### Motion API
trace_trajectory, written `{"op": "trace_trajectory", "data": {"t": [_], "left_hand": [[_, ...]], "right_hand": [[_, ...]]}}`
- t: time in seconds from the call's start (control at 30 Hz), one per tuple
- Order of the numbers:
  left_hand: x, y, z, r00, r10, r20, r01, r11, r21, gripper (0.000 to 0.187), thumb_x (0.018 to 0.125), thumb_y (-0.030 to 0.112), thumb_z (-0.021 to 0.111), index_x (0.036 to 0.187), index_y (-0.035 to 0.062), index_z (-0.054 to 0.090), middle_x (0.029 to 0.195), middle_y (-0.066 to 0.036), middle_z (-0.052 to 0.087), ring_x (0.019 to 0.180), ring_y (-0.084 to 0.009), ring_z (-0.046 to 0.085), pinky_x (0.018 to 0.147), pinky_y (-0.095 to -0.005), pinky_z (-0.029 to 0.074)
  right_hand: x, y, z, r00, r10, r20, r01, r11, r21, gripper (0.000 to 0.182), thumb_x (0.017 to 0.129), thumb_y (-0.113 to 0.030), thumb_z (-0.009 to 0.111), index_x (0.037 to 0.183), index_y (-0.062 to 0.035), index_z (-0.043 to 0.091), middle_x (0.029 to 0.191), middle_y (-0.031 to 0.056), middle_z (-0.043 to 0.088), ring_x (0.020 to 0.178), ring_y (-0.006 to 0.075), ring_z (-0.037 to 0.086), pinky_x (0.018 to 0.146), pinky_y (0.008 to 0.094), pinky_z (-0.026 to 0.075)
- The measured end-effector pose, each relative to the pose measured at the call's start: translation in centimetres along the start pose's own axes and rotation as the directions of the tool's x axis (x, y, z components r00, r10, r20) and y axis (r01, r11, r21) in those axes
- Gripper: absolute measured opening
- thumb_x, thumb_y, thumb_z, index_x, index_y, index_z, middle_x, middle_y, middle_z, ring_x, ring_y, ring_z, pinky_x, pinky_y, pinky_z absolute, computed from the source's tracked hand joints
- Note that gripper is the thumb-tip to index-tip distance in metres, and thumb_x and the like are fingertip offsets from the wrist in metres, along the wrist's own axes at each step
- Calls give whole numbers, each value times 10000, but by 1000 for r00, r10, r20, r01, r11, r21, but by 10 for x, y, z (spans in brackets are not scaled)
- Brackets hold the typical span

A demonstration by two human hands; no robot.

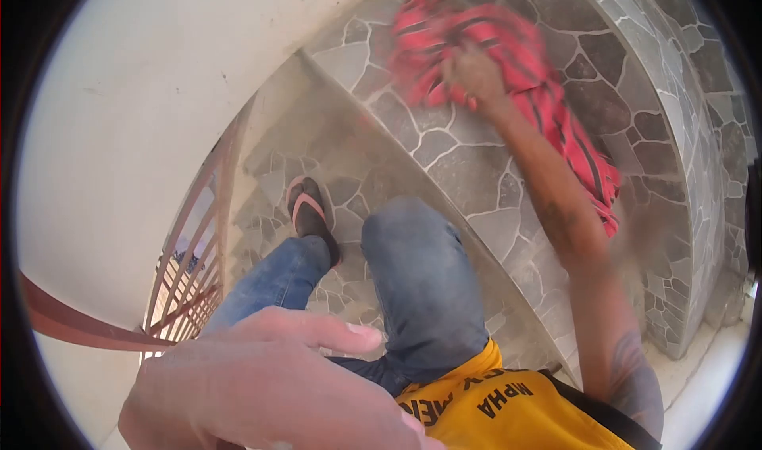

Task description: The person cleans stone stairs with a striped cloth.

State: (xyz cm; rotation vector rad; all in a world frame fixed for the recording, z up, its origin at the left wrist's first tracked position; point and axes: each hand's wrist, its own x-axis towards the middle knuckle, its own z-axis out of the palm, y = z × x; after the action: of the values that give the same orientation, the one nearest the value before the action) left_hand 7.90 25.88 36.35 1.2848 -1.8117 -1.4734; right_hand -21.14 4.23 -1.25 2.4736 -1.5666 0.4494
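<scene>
Right hand [470,73]: stretched out to the far right, closed on a red striped cloth [516,61]; fingers bunch the fabric and press it onto a stone-pattern step [444,144]; the hand and cloth are blurred, so the grip detail is hard to read
Cloth: far in the scene, crumpled under the palm; a long tail trails down along the forearm towards the right-hand riser [635,125]
Left hand [262,378]: near, low left, very close to the camera; fingers extended and loosely together, holding nothing that shows; whether it rests on anything below I cannot tell
Stairs: grey crazy-paving tiles curving round a white wall [119,93]; a reddish railing [190,283] on the left
Body: jeans-clad knee [417,267] bent over the step; a foot in a sandal [311,216] on a lower tread; yellow shirt [484,406] near
Doing it well, by my judgement: keep the cloth flat under the palm; gather the loose tail so it does not drag; work across tread and into the riser corner; keep the sandalled foot planted
</scene>
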Motion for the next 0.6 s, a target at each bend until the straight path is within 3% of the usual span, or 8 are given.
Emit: {"op": "trace_trajectory", "data": {"t": [0.07, 0.13, 0.17, 0.23, 0.3, 0.37, 0.47, 0.6], "left_hand": [[-3, 8, 2, 996, -90, -23, 92, 994, 57, 204, 716, -91, 581, 754, 98, 648, 767, 7, 669, 710, -141, 722, 998, -423, 487], [3, -1, 3, 994, 75, 76, -81, 994, 73, 180, 752, -49, 616, 839, 99, 669, 833, -1, 683, 741, -150, 710, 1011, -450, 488], [9, -21, 0, 944, 279, 175, -290, 956, 43, 174, 792, -4, 646, 928, 93, 697, 897, -14, 699, 775, -161, 698, 1022, -471, 488], [10, -36, -10, 872, 387, 301, -389, 920, -56, 228, 809, 36, 667, 1030, 66, 716, 945, -20, 714, 774, -161, 676, 1043, -496, 478], [8, -36, -20, 895, 259, 364, -219, 964, -148, 286, 770, 26, 650, 1051, 37, 703, 921, -6, 714, 719, -144, 660, 1064, -500, 456], [9, -36, -23, 885, 208, 416, -122, 967, -223, 318, 749, 21, 638, 1060, 33, 703, 914, 1, 716, 691, -134, 650, 1089, -505, 431], [6, -42, -33, 862, 229, 452, -129, 962, -242, 352, 728, 10, 627, 1069, 39, 709, 919, 4, 721, 695, -133, 652, 1112, -506, 409], [2, -47, -39, 851, 247, 463, -144, 958, -248, 381, 707, 7, 639, 1079, 44, 714, 932, 3, 726, 731, -134, 667, 1125, -508, 398]], "right_hand": [[-6, -25, 18, 977, -13, -213, 31, 996, 82, 148, 726, -159, 667, 813, -58, 733, 910, 155, 672, 896, 333, 638, 856, 455, 527], [-13, -94, 8, 937, -21, -348, 114, 962, 250, 144, 709, -145, 709, 818, -51, 719, 943, 166, 648, 912, 348, 623, 883, 459, 510], [-19, -134, 0, 924, -27, -383, 186, 904, 386, 151, 700, -137, 734, 818, -45, 709, 962, 167, 630, 921, 355, 613, 901, 462, 499], [-20, -130, -9, 939, -128, -320, 263, 866, 426, 166, 717, -132, 734, 849, -36, 702, 999, 162, 605, 939, 356, 602, 921, 457, 491], [-14, -125, -10, 943, -196, -268, 308, 820, 483, 218, 757, -124, 728, 944, -18, 690, 1034, 167, 572, 967, 370, 593, 941, 465, 494], [-4, -114, 0, 966, -89, -242, 222, 762, 608, 245, 799, -125, 707, 1015, -15, 671, 1037, 185, 588, 1010, 372, 602, 915, 471, 520], [34, -40, 24, 958, 69, -279, 22, 950, 312, 216, 833, -150, 683, 1000, -18, 642, 1032, 197, 628, 1018, 360, 636, 854, 457, 558], [49, -38, 4, 912, 403, -82, -397, 914, 81, 187, 853, -169, 644, 965, -21, 624, 969, 191, 648, 876, 351, 669, 822, 433, 568]]}}
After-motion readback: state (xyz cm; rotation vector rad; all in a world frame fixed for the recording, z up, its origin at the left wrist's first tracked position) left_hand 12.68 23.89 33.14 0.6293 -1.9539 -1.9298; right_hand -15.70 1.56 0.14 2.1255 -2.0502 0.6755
